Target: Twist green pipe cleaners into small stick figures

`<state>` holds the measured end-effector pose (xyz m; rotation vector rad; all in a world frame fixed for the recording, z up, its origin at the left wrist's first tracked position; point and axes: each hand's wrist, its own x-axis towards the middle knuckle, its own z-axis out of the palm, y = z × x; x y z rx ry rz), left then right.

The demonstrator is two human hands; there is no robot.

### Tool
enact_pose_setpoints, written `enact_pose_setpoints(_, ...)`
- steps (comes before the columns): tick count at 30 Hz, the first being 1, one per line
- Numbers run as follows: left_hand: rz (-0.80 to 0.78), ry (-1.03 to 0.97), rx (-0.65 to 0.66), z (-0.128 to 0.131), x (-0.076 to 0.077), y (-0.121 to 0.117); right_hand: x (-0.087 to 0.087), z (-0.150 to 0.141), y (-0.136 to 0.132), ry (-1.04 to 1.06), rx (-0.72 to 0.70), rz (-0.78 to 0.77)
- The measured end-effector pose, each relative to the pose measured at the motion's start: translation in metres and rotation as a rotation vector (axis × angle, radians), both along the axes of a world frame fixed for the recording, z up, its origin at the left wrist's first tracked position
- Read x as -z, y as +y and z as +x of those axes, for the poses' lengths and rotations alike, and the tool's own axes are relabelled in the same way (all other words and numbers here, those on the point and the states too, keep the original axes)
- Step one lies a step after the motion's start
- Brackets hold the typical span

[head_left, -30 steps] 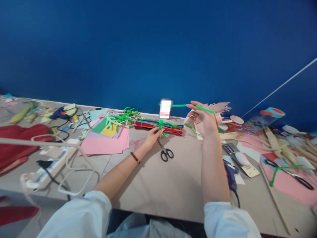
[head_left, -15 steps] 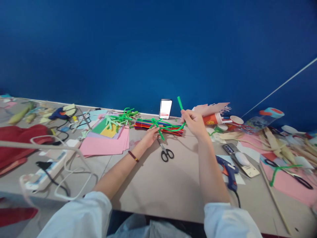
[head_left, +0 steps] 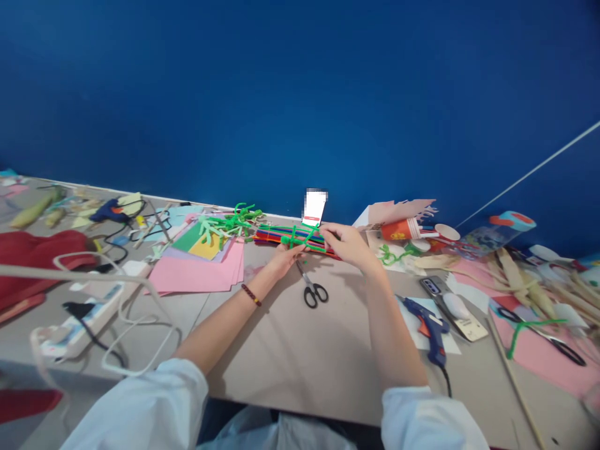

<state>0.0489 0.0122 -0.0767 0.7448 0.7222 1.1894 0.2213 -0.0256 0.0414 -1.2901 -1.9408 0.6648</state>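
Between my two hands is a green pipe cleaner (head_left: 311,235) shaped with crossing arms. My left hand (head_left: 282,261) is closed on its lower left part, thumb and fingers pinched together. On its right side my right hand (head_left: 347,245) is closed with bent fingers pinching the pipe cleaner's end. A bundle of multicoloured pipe cleaners (head_left: 265,237) lies right behind and beneath it. Black-handled scissors (head_left: 315,295) rest just below my hands, blades pointing up toward them. The fingertips partly cover the green piece.
A phone with a lit screen (head_left: 314,206) leans against the blue wall. Pink paper (head_left: 197,275) and bent green pipe-cleaner pieces (head_left: 234,220) are at left, beside a power strip (head_left: 94,312). A glue gun (head_left: 434,328) and red paper cup (head_left: 398,230) are on the right.
My right hand has come down and in toward my left hand. The green end that stood upright above it is now lowered near the bundle. My left hand stays nearly in place.
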Motion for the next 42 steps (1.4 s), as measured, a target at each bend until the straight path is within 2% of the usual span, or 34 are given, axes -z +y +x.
enact_pose_setpoints(2,0.015,-0.036,0.011,0.001,-0.002,-0.001,0.006,-0.003,0.006,-0.069,0.034,0.017)
enact_pose_setpoints(6,0.007,-0.106,0.055,0.001,-0.007,-0.004,0.016,-0.004,0.014,-0.188,-0.028,-0.018)
enact_pose_setpoints(11,-0.020,-0.071,0.062,-0.001,-0.010,-0.006,0.024,0.002,0.019,-0.262,-0.003,-0.034)
enact_pose_setpoints(21,-0.023,-0.071,0.028,0.001,-0.007,-0.004,0.023,-0.003,0.018,-0.467,0.126,-0.128)
enact_pose_setpoints(29,-0.012,-0.007,-0.077,0.001,-0.011,-0.003,0.033,-0.007,0.025,-0.351,0.030,-0.094)
enact_pose_setpoints(34,-0.015,0.014,-0.093,-0.003,-0.014,-0.002,0.029,0.003,0.028,-0.268,0.027,-0.046)
enact_pose_setpoints(36,0.018,0.036,-0.088,-0.005,-0.015,-0.001,0.025,0.008,0.025,-0.327,0.098,-0.001)
enact_pose_setpoints(39,0.087,0.117,-0.093,-0.006,-0.016,0.001,0.016,0.009,0.016,-0.574,0.266,0.092)
enact_pose_setpoints(42,0.107,0.153,-0.106,-0.006,-0.018,0.000,0.012,0.003,0.010,-0.718,0.198,0.176)
